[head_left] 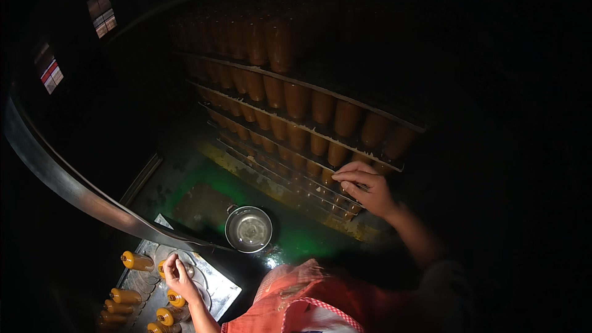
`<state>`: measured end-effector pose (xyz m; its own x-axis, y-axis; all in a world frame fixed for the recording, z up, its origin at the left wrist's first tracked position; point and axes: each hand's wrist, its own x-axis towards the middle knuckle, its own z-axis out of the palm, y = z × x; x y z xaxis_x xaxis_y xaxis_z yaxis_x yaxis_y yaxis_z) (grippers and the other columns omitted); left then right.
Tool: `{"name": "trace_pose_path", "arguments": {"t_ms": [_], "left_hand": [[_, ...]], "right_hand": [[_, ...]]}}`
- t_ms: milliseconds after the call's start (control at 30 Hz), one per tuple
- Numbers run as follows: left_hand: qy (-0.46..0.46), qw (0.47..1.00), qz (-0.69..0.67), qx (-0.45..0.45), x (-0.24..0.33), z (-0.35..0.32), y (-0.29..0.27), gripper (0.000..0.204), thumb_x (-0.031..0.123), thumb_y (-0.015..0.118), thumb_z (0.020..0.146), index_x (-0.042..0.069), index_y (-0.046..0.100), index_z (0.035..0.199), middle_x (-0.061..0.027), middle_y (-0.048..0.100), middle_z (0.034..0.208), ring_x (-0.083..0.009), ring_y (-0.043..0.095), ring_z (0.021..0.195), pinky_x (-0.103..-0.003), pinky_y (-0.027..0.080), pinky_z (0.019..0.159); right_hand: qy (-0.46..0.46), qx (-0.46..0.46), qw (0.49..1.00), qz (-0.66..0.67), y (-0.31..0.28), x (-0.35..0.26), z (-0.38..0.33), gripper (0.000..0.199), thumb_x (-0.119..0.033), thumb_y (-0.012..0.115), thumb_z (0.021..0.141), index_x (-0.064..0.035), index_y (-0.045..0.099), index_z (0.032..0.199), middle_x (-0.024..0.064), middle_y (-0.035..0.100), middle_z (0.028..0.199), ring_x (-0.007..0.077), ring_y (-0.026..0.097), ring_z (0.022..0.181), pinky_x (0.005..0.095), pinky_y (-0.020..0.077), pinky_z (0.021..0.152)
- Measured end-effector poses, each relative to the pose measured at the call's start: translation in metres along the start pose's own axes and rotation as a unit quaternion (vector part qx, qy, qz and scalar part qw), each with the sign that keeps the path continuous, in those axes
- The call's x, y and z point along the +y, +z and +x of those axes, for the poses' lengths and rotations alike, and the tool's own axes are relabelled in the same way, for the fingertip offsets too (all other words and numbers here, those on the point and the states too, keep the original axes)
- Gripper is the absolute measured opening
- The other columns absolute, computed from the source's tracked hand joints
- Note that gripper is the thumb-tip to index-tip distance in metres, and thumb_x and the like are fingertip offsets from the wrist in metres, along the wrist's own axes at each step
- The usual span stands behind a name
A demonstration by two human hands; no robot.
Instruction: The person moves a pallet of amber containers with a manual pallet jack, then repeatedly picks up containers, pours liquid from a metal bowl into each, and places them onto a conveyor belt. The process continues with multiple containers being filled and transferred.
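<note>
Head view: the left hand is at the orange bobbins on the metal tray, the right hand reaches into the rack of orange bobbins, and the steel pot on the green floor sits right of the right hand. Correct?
Not quite. In the head view the steel pot sits left of the right hand, between the two hands. The rest holds: the left hand is at the orange bobbins on the metal tray, and the right hand reaches into the rack of orange bobbins.

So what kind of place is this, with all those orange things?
Probably a dim spinning or thread workshop. Rows of orange bobbins fill a tall rack, the right hand reaches into it, and the left hand picks among yellow-brown spools.
</note>
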<state>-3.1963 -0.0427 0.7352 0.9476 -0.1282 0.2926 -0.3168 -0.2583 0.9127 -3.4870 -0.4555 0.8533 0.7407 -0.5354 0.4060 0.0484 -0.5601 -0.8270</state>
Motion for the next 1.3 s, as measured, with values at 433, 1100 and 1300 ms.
{"name": "trace_pose_path", "arguments": {"t_ms": [433, 1100, 1300], "left_hand": [[0.472, 0.829, -0.125, -0.272, 0.425, 0.144, 0.630, 0.047, 0.026, 0.072, 0.087, 0.017, 0.063, 0.132, -0.0156, 0.051, 0.142, -0.0388, 0.047, 0.131, -0.047, 0.045, 0.106], [0.460, 0.842, -0.040, -0.280, 0.463, 0.126, 0.743, 0.040, 0.022, 0.080, 0.074, 0.029, 0.071, 0.112, -0.0100, 0.051, 0.132, -0.0395, 0.046, 0.125, -0.047, 0.053, 0.095], [0.468, 0.845, -0.138, -0.219, 0.438, 0.087, 0.672, 0.041, 0.020, 0.082, 0.071, 0.030, 0.074, 0.110, -0.0041, 0.053, 0.139, -0.0334, 0.047, 0.127, -0.044, 0.050, 0.099]], "right_hand": [[-0.012, 0.211, 0.901, -0.379, -0.223, 0.061, 0.240, 0.045, -0.017, 0.070, 0.092, -0.0189, 0.059, 0.135, 0.0105, 0.047, 0.139, 0.0283, 0.051, 0.128, 0.0416, 0.0514, 0.100], [0.066, 0.347, 0.797, -0.489, -0.332, 0.200, 0.390, 0.048, -0.033, 0.076, 0.084, -0.0312, 0.063, 0.130, 0.0201, 0.045, 0.140, 0.0439, 0.045, 0.126, 0.0483, 0.0446, 0.104], [-0.040, 0.460, 0.796, -0.391, -0.335, 0.183, 0.296, 0.048, -0.025, 0.076, 0.085, -0.0215, 0.065, 0.131, 0.0162, 0.054, 0.126, 0.0337, 0.054, 0.116, 0.0400, 0.0451, 0.100]]}}
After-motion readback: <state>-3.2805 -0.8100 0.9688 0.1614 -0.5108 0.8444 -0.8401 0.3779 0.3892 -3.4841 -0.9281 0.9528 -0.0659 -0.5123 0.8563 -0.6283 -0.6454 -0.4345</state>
